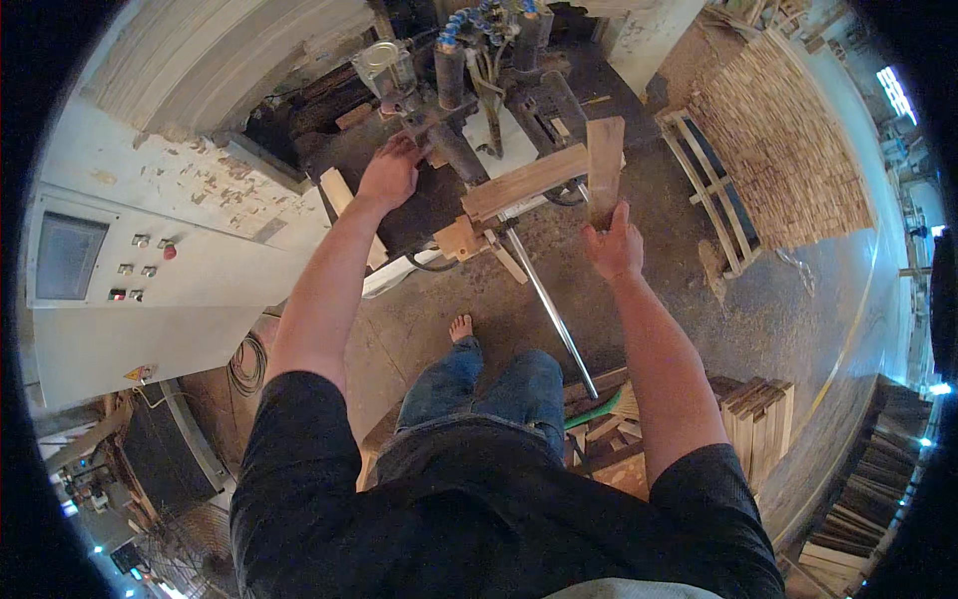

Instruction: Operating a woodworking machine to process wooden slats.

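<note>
The right hand's [614,248] grip is clamped on the near end of a wooden block [605,160] at the right of the machine [451,80], presumably leaving its far length unobstructed, while the left hand [390,174] reaches the machine's left side, its grip impossible to tell.

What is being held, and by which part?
The right grip holds a wooden piece by its near end. Whether the left grip, at the machine, holds anything cannot be told.
</note>
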`<state>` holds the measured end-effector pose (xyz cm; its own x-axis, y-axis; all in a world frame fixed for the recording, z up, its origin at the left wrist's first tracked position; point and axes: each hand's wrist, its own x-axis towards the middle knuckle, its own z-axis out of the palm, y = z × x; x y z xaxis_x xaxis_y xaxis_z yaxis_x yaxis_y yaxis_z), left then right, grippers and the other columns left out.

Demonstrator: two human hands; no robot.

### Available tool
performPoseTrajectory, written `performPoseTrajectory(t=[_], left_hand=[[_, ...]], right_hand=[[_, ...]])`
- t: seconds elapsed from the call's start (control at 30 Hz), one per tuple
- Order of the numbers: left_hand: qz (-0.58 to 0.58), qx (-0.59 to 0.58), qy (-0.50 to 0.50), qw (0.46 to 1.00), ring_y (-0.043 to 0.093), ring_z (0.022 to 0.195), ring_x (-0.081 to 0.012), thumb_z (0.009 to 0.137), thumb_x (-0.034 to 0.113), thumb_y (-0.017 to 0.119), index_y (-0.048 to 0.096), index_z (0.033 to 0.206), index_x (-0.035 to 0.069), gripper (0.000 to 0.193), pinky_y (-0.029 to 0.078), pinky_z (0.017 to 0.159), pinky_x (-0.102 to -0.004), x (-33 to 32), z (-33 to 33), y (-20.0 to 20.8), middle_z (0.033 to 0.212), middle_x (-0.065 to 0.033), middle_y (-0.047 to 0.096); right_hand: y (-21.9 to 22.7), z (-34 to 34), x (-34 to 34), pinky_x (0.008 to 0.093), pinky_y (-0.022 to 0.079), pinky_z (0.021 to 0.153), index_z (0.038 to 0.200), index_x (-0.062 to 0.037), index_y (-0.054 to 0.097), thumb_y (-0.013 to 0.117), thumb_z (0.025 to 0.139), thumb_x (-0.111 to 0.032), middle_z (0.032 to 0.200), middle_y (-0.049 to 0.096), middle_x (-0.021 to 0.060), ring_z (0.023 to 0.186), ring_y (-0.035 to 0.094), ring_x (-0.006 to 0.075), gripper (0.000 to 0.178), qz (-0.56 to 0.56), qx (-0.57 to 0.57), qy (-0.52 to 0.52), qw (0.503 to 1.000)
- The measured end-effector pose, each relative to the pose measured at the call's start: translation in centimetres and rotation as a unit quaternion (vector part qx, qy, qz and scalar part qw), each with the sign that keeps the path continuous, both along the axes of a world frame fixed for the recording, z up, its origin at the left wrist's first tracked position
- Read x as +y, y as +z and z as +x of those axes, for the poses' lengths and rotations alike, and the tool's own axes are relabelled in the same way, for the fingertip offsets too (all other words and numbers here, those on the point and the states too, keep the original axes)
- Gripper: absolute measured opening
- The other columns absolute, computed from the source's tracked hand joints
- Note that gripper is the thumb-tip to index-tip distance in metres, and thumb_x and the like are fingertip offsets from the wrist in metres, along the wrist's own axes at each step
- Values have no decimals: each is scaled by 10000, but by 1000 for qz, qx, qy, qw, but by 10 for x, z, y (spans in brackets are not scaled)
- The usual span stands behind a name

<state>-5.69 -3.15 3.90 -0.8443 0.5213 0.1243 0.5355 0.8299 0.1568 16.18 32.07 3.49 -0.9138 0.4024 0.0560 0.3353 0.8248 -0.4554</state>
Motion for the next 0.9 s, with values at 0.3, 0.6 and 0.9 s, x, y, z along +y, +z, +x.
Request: performPoseTrajectory(t=[0.3, 0.6, 0.9], left_hand=[[-265, 36, -129, 955, 372, 1372, -364, 892, 147, 506, 477, 1408, 133, 517, 195, 1200, -494, 8, -23, 8, 1453, -178, 440], [-211, -21, -171, 962, 295, 1430, -336, 879, 128, 571, 501, 1347, 133, 474, 258, 1171, -548, -44, 53, 55, 1469, -102, 417], [-211, -77, -127, 966, 258, 1458, -296, 856, 182, 667, 464, 1399, 163, 580, 259, 1180, -518, -95, 111, 72, 1486, -97, 398]], right_hand=[[0, 1, -4, 543, 509, 794, 1209, -18, 419, 643, 803, -383, 961, 677, 257, 913, 652, 462, 590, 18, -30, -14, 999], [-2, 2, -6, 535, 498, 813, 1172, -20, 430, 660, 814, -354, 978, 681, 229, 937, 649, 444, 541, 2, 3, -13, 1000], [7, -3, -34, 467, 514, 790, 1120, -9, 496, 654, 817, -239, 938, 665, 219, 885, 667, 400, 411, -93, 253, -14, 963]])
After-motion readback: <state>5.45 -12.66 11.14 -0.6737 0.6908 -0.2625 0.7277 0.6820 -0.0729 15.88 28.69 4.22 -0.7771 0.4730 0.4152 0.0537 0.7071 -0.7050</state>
